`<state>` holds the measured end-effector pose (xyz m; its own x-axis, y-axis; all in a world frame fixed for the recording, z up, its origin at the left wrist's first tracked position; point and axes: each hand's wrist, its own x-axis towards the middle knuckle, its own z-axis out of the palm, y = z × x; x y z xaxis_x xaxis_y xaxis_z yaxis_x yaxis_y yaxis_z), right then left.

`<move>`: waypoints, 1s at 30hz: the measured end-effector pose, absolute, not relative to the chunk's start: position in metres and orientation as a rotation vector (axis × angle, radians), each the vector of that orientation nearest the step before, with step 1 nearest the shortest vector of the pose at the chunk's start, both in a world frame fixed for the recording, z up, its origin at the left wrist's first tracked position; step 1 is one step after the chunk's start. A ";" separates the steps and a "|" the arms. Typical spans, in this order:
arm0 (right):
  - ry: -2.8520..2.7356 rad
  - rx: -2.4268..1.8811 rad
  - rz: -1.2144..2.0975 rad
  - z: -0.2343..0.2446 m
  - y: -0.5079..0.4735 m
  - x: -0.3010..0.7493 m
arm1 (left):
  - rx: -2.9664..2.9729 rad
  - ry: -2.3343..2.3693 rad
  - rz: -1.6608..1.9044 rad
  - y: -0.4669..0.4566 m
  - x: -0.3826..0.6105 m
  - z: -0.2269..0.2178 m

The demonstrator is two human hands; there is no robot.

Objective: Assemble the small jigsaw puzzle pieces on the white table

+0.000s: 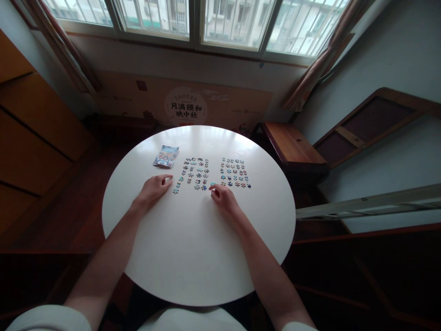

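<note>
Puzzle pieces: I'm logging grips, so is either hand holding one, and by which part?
Nothing shows in the left hand. The right hand is at a bluish piece; any grip, and where, cannot be told.

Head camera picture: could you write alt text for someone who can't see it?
A person's left hand and right hand reach over a round white table, beside jigsaw pieces laid in two groups. A colourful packet lies beyond the left hand; a barred window is behind.

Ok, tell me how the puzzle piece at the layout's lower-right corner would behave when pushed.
The puzzle piece looks small and flat, so it's probably light and unlikely to roll. The white table looks shiny, so it should slide easily. Pushed left, it may bump the neighbouring piece.
</note>
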<state>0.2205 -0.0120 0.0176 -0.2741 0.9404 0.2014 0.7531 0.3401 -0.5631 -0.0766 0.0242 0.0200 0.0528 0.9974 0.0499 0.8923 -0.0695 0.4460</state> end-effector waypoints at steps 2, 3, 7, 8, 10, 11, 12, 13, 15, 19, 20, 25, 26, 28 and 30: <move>-2.170 -1.399 0.489 0.017 -0.014 0.217 | 2.035 1.913 0.487 0.024 -0.075 0.021; -2.203 -1.388 0.483 0.017 -0.015 0.215 | 2.031 1.914 0.482 0.023 -0.075 0.021; -2.286 -1.431 0.457 0.017 -0.016 0.212 | 2.027 1.917 0.476 0.023 -0.074 0.023; -2.295 -1.438 0.451 0.017 -0.016 0.212 | 2.028 1.917 0.478 0.023 -0.074 0.023; -2.306 -1.440 0.443 0.017 -0.016 0.212 | 2.030 1.915 0.482 0.023 -0.074 0.023; -2.309 -1.434 0.444 0.017 -0.015 0.212 | 2.031 1.913 0.484 0.023 -0.075 0.023; -2.308 -1.429 0.445 0.016 -0.015 0.212 | 2.034 1.910 0.485 0.023 -0.075 0.023; -2.304 -1.423 0.447 0.016 -0.015 0.213 | 2.036 1.909 0.488 0.023 -0.075 0.022; -2.289 -1.413 0.451 0.015 -0.015 0.213 | 2.039 1.909 0.494 0.023 -0.074 0.022; -2.245 -1.416 0.477 0.012 -0.014 0.213 | 2.034 1.915 0.495 0.022 -0.074 0.023; -2.233 -1.421 0.486 0.012 -0.014 0.213 | 2.033 1.913 0.494 0.022 -0.074 0.023; -2.202 -1.428 0.510 0.011 -0.013 0.213 | 2.038 1.900 0.503 0.022 -0.075 0.022; -2.199 -1.422 0.513 0.011 -0.013 0.213 | 2.035 1.900 0.503 0.023 -0.075 0.022; -2.190 -1.406 0.521 0.011 -0.013 0.213 | 2.029 1.899 0.504 0.023 -0.075 0.022; -2.179 -1.394 0.530 0.011 -0.013 0.213 | 2.025 1.896 0.513 0.023 -0.075 0.022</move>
